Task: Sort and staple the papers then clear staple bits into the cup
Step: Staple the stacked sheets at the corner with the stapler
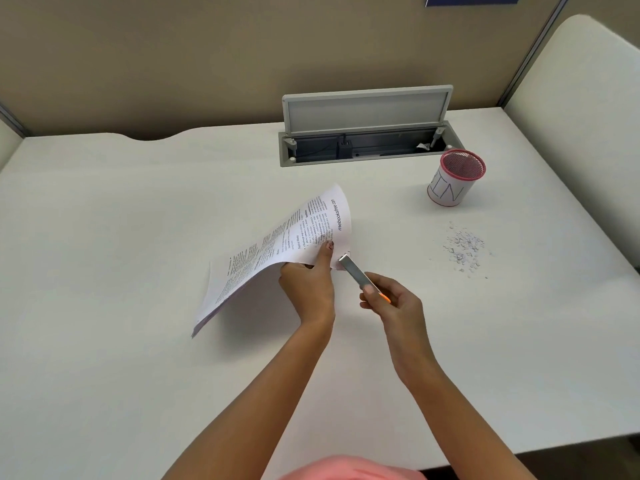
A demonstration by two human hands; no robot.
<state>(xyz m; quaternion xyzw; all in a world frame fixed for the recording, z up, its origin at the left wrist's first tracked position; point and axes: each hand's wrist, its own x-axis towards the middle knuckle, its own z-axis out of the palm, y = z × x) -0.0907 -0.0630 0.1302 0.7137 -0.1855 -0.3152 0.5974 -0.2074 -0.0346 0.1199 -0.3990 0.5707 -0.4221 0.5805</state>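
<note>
My left hand [308,289] grips a stack of printed papers [273,251] by its near right edge and holds it lifted off the white desk [104,237], the pages curving upward. My right hand [391,303] is closed around a silver stapler [353,273] with an orange underside. The stapler's head touches the stack's lower right corner. A pink mesh cup [453,178] wrapped in a handwritten paper label stands at the back right. A scatter of small staple bits [464,247] lies on the desk in front of the cup.
An open grey cable tray [363,133] with a raised lid is set into the desk at the back centre. Tan partition walls enclose the desk behind and at the sides. A white panel [581,116] rises on the right.
</note>
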